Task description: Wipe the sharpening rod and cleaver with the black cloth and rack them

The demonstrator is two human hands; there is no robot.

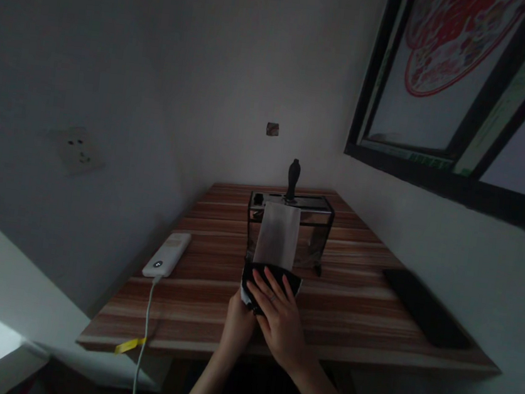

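My left hand (pixel 239 321) is closed below a black, cloth-like piece with white edges (pixel 260 274); its fingers are mostly hidden. Across the top of that black piece lies my right hand (pixel 277 319), its fingers spread and stretched out. From the black piece's far edge a pale, flat, broad rectangular piece (pixel 278 233) points away from me. It looks like a cleaver blade, but the dim light leaves this unsure. Behind it stands a dark-framed knife rack (pixel 321 204) with a clear front. A black-handled tool (pixel 293 178) sticks upright from the rack's top.
A white power bank (pixel 168 254) lies at the left of the striped wooden table (pixel 203 304), its cable (pixel 148 317) hanging over the front edge by a yellow tag (pixel 130 345). A dark flat slab (pixel 425 307) lies at the right. Walls close in on the left, back and right.
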